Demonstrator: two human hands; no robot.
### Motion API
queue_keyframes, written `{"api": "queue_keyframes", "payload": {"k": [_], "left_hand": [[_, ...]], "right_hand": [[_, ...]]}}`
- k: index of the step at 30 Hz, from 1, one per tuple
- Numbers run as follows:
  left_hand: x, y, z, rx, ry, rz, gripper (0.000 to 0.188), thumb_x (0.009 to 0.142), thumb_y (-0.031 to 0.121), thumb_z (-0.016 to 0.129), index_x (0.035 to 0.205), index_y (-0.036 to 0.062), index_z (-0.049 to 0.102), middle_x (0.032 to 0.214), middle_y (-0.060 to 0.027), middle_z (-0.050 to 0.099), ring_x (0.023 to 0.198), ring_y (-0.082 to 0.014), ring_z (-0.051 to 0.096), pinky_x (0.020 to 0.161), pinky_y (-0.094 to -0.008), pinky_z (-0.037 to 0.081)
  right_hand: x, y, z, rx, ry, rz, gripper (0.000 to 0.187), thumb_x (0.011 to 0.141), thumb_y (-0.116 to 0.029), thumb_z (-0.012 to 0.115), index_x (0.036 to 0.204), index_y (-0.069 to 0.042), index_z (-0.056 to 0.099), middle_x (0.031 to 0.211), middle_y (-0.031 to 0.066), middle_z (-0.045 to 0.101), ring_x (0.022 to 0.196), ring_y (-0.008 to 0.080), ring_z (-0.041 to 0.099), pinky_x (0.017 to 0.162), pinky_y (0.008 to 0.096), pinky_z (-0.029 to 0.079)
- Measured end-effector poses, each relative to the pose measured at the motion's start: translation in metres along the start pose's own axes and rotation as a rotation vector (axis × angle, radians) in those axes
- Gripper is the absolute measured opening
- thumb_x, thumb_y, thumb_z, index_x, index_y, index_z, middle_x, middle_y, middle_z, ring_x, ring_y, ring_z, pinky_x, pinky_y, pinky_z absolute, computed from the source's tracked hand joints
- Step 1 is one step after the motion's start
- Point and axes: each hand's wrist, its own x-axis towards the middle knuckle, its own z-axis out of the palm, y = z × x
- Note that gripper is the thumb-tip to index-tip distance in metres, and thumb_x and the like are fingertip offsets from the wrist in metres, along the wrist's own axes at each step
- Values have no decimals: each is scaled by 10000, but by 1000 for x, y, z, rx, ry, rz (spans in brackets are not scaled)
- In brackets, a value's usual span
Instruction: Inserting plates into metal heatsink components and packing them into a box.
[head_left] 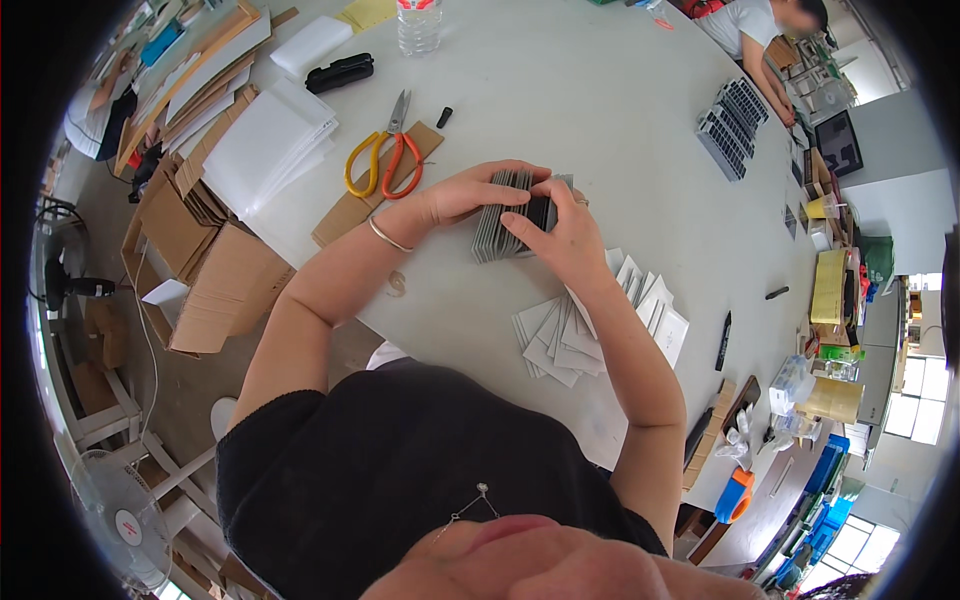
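A row of thin gray pieces [488,236] is held over the tabletop [560,100], between the left grip [468,194] and right grip [572,236], both closed on it; some parts are hidden by fingers

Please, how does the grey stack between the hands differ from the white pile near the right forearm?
The grey stack is held by the left hand and the right hand; the white pile lies on the table. The grey stack is closely lined up; the white pile is spread out at varied angles. Both consist of many thin, flat pieces.
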Motion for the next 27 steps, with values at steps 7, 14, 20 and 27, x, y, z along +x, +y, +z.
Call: {"api": "queue_keyframes", "payload": {"k": [7,14,20,27], "left_hand": [[0,1,-1,5,-5,-6,584,833,203,618,1327,-27,407,1255,-144,506,1146,-216,509,983,-332,407],[0,1,-2,-8,-9,-20,577,821,178,618,1321,-25,414,1245,-141,512,1143,-221,512,980,-336,412],[0,0,-2,-13,25,-36,568,818,172,616,1315,-23,423,1239,-132,512,1131,-204,508,977,-321,407],[1,-1,-1,14,4,-8,582,822,202,631,1320,-16,423,1241,-131,502,1138,-194,496,985,-313,393]], "right_hand": [[0,1,1,2,12,-2,461,731,-399,737,1013,-83,556,965,129,578,912,274,579,783,361,464],[-1,-2,-1,19,14,-6,469,729,-409,737,1004,-76,552,981,132,578,917,277,570,784,370,461],[-3,-3,0,116,64,-13,497,784,-341,675,1197,-100,538,1130,178,566,1095,328,526,903,381,434],[-3,9,2,16,8,-149,412,799,-196,516,1208,-151,544,1210,269,496,1233,434,415,878,448,455]]}}
